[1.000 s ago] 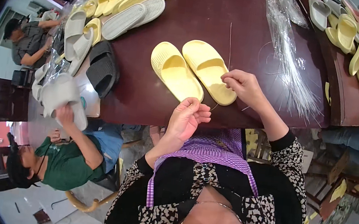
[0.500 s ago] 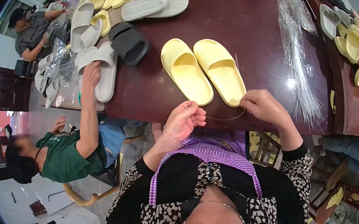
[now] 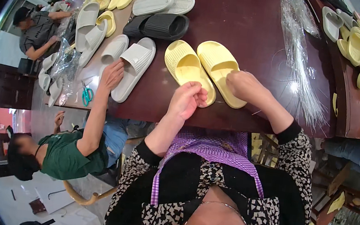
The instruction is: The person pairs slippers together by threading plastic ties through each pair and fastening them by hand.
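Note:
A pair of pale yellow slide slippers lies side by side on the dark wooden table (image 3: 245,21). My left hand (image 3: 187,100) rests at the heel of the left slipper (image 3: 185,66), fingers curled and pinched together. My right hand (image 3: 247,87) lies on the heel of the right slipper (image 3: 219,63), fingers bent over it. A thin clear strand seems to run near my hands, but what each hand pinches is too small to tell.
A co-worker in a green shirt reaches a hand (image 3: 112,73) onto a pair of white slippers (image 3: 127,63). Black slippers (image 3: 157,25), more white and yellow ones, a bundle of clear plastic ties (image 3: 300,64), teal scissors (image 3: 87,95). Another person (image 3: 37,32) sits far left.
The yellow pair and both my hands now sit closer together at the table edge. The co-worker's hand brought white slippers onto the table beside black ones.

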